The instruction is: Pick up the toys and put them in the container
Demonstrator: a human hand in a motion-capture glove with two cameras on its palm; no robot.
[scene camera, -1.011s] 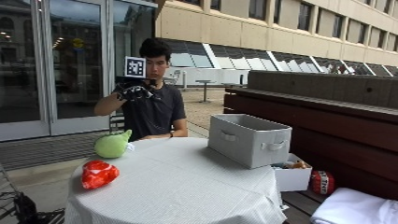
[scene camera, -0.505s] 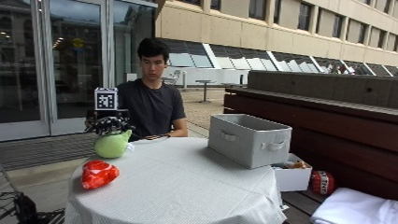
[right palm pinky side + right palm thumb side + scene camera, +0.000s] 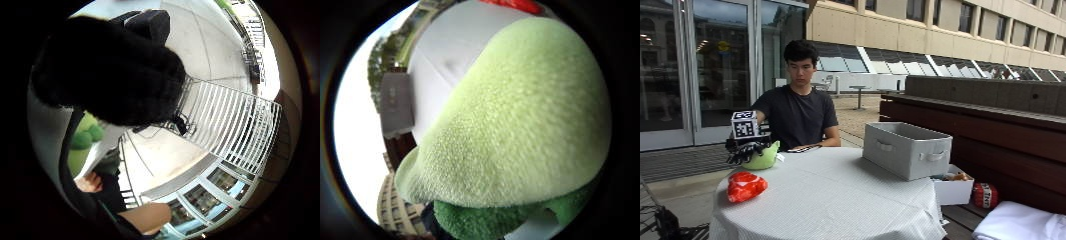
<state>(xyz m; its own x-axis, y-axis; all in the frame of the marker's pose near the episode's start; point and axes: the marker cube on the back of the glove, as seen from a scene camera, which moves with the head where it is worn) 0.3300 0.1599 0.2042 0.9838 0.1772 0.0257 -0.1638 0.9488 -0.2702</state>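
Inspector A: Round counter (image 3: 840,200) under a pale cloth; the gloved right hand (image 3: 745,150) sits on the green plush toy (image 3: 765,158) at the counter's far left edge, fingers spread and draped down its near side; grip state: fingers apart, lying over the toy; whether they close round it, I cannot tell.

Inspector B: Noted; the thumb-side palm view is filled by that green toy (image 3: 520,125), so the palm is close on it. Other items?

Inspector A: Red plush toy (image 3: 745,186) on the counter near the left edge, just in front of the green one, apart from it; grey fabric container (image 3: 906,150) stands open-topped on the right half, well apart from both toys.

Inspector B: Obstructions between toys and container?

Inspector A: A flat dark object (image 3: 803,148) lies at the far edge before the person; cloth between is bare. Beyond the right edge, a bench (image 3: 986,125) with a white box (image 3: 953,190) close against the counter.
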